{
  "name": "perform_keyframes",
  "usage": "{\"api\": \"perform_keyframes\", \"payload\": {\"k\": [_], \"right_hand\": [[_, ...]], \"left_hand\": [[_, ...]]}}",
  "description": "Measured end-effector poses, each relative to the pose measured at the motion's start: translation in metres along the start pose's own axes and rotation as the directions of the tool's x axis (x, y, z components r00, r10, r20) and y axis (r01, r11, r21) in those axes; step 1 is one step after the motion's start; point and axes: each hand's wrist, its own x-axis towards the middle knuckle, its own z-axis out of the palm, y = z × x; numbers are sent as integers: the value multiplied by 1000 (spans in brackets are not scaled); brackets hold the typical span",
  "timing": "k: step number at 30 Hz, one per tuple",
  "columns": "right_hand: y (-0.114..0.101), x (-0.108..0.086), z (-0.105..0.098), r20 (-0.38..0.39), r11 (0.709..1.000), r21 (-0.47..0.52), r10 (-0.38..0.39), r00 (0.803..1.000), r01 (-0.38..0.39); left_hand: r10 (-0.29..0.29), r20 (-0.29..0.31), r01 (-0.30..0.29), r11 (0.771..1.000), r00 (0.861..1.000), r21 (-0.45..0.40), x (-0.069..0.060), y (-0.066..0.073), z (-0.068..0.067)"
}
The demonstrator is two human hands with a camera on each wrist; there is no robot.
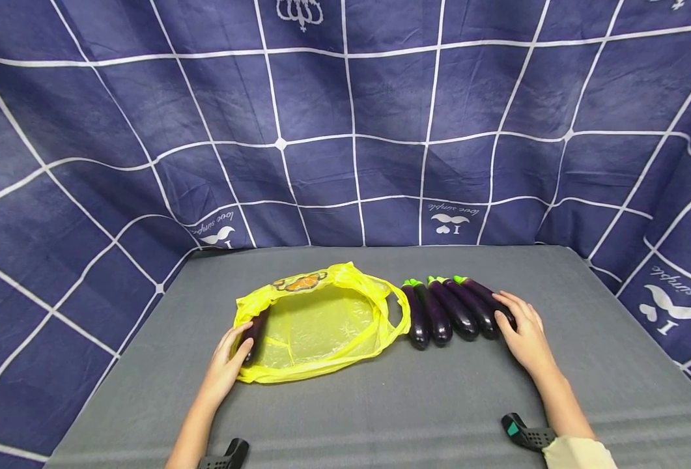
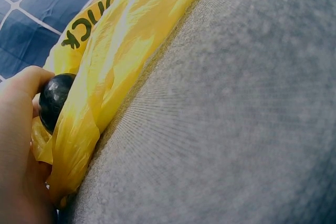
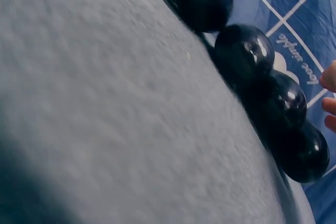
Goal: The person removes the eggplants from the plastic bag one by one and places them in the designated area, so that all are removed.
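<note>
At the left of the table lies a yellow plastic bag [image 1: 316, 374], its mouth spread wide. One dark purple eggplant [image 1: 256, 335] sits inside its left edge. My left hand [image 1: 225, 365] grips that eggplant together with the bag's edge. In the left wrist view, the thumb and fingers lie about the eggplant's round end [image 2: 55, 100], beside the bag's yellow plastic [image 2: 105, 77]. To the right of the bag, several eggplants [image 1: 439, 319] lie side by side, green caps to the back. My right hand [image 1: 523, 335] is at the rightmost eggplant [image 1: 486, 296], fingers loosely spread; whether it touches is unclear.
A grey cloth-covered table [image 1: 380, 417] carries everything. Behind it and at both sides hangs a blue curtain [image 1: 392, 169] with white grid lines. Black wrist devices [image 1: 527, 433] show near the front edge. One bag handle [image 1: 402, 312] loops close to the leftmost eggplant of the row.
</note>
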Motion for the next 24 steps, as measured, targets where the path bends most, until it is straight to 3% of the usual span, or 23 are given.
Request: {"api": "perform_keyframes", "payload": {"k": [24], "right_hand": [[-48,8,20,116,992,11,-124,986,123]], "left_hand": [[-11,-11,12,1000,1000,18,0,0,1]]}}
